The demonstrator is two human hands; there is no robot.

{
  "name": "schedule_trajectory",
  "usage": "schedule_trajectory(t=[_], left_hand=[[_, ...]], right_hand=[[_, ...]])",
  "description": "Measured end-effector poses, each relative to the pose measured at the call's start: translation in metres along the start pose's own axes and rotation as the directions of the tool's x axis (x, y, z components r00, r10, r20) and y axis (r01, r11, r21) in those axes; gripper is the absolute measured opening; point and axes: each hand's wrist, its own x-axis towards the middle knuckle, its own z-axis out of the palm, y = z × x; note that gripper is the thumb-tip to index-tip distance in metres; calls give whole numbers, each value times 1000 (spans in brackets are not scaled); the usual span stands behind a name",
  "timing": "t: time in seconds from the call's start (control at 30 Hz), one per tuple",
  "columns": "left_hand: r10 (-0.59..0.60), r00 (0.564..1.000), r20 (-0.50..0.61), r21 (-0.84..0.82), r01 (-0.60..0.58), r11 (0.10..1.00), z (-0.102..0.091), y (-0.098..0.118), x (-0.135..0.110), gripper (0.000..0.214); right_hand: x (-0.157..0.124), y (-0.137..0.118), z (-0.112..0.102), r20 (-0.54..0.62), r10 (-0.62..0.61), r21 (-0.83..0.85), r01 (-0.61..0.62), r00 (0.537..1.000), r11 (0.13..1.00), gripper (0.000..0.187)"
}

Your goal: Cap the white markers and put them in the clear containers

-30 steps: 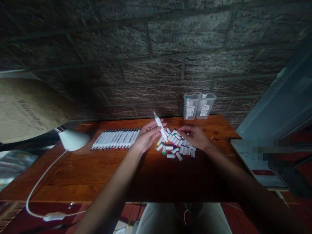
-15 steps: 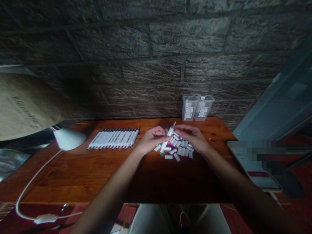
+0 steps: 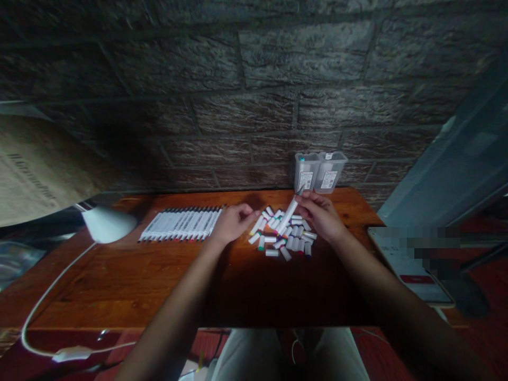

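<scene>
Holding a white marker (image 3: 289,212) in a narrow grip over the loose caps (image 3: 286,239), the right hand (image 3: 323,217) is seemingly working midway, marker row (image 3: 180,225) lined up at nine o'clock, left hand (image 3: 232,222) between, its grip unreadable.

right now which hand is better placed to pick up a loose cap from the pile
Probably left. The left hand shows nothing in its grip and sits beside the cap pile; the right hand holds the marker.
</scene>
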Motion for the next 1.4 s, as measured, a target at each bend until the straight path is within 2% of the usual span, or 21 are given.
schedule_trajectory(t=[0.07, 0.13, 0.33, 0.5, 0.83, 0.9, 0.97, 1.1, 1.23, 1.4], left_hand=[[-24, 991, 129, 51, 18, 999, -6, -9, 0, 32], [-58, 976, 209, 32, 52, 998, -9, -15, 0, 32], [-129, 952, 277, -44, 147, 988, 0, -27, 0, 25], [-166, 951, 260, -13, 176, 984, 0, -25, 0, 22], [-161, 958, 239, 46, 155, 987, -5, -17, 0, 14], [-111, 971, 210, -4, 114, 993, -7, -14, 0, 15], [-27, 990, 135, -124, 44, 991, -7, -8, 0, 16], [38, 999, -2, -386, -36, 922, -1, 7, -1, 17], [49, 999, -13, -505, -49, 862, 7, 17, -3, 18], [58, 998, -9, -550, -54, 833, 14, 22, -5, 22]], right_hand=[[1, 0, -1, -19, 2, 6, -2, 1000, 1000, 30], [2, 0, 0, -8, -2, 4, 2, 1000, 1000, 31], [2, -3, 1, -5, 16, -8, -16, 1000, 1000, 34], [2, -5, 1, -10, 17, 93, -16, 1000, 996, 41], [2, -7, -4, 32, 80, 73, -82, 996, 994, 27], [2, -8, -6, 36, 102, 114, -105, 994, 988, 25], [2, -10, -7, 40, 104, 153, -109, 994, 982, 24], [3, -11, -10, 49, 91, 155, -98, 995, 983, 24], [1, -14, -9, 92, 93, 153, -106, 991, 982, 29], [-6, -20, -5, 190, 39, 158, -70, 981, 985, 42]])
